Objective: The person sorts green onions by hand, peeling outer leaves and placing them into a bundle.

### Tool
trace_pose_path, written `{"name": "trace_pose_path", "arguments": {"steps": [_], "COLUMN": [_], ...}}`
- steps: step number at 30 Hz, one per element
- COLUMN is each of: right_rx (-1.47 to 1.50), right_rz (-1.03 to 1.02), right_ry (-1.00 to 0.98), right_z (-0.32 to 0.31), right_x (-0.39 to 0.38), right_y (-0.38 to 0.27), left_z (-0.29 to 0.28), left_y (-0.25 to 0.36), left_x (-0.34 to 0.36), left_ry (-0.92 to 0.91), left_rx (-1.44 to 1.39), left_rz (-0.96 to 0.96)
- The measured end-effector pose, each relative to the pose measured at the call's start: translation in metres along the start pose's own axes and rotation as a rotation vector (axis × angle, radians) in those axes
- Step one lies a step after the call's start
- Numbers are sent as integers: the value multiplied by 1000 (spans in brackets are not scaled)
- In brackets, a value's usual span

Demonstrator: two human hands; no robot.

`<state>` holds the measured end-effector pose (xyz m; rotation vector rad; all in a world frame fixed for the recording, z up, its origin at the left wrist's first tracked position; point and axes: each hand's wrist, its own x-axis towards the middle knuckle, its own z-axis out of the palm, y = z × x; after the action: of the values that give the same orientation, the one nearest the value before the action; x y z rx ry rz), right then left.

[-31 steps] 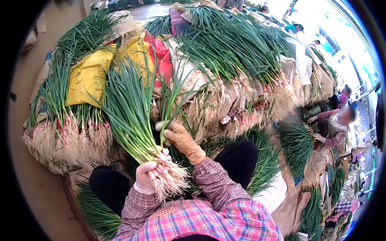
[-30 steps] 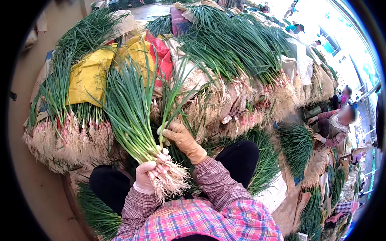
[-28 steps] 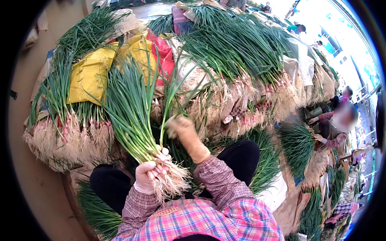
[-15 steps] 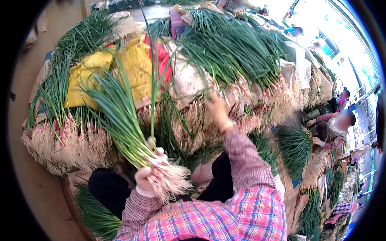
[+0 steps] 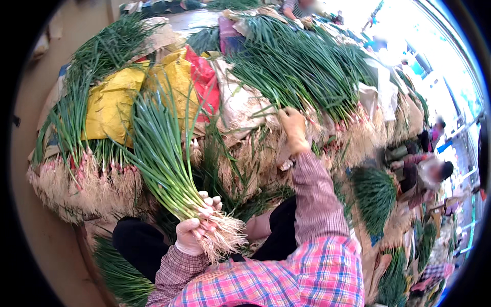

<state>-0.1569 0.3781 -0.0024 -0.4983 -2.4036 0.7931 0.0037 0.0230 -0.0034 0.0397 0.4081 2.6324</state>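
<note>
My gloved left hand (image 5: pixel 190 236) grips a bunch of spring onions (image 5: pixel 166 153) near its pinkish-white bulbs, with the pale roots hanging over my lap and the green leaves fanning up and away. At the near edge of a large heap of spring onions (image 5: pixel 312 66), my right hand (image 5: pixel 294 129), in a yellowish glove, has its fingers closed at the base of a stalk. Its fingertips are partly hidden among the leaves.
Yellow sacking (image 5: pixel 115 100), a red sheet (image 5: pixel 204 82) and a whitish sack (image 5: pixel 240 105) lie between the heaps. More spring onions (image 5: pixel 97 169) rest at left. At right, a co-worker (image 5: pixel 422 174) sits beside another bunch (image 5: pixel 373 197). A bare floor strip (image 5: pixel 38 204) runs along the left.
My right hand has moved up and slightly right onto the heap. A long stalk that stood upright from my left hand's bunch now lies lower, in among the other leaves.
</note>
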Motion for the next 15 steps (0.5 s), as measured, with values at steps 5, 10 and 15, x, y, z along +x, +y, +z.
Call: {"name": "trace_pose_path", "arguments": {"steps": [5, 10, 15], "right_rx": [1007, 1149, 1173], "right_rz": [411, 537, 558], "right_ry": [-575, -727, -786], "right_z": [-9, 29, 27], "right_x": [-175, -225, -212], "right_y": [-82, -106, -115], "left_z": [-20, -28, -20], "left_y": [-9, 5, 3], "left_x": [6, -2, -3], "left_ry": [32, 135, 115], "left_rx": [167, 495, 366], "left_rz": [-121, -344, -190]}}
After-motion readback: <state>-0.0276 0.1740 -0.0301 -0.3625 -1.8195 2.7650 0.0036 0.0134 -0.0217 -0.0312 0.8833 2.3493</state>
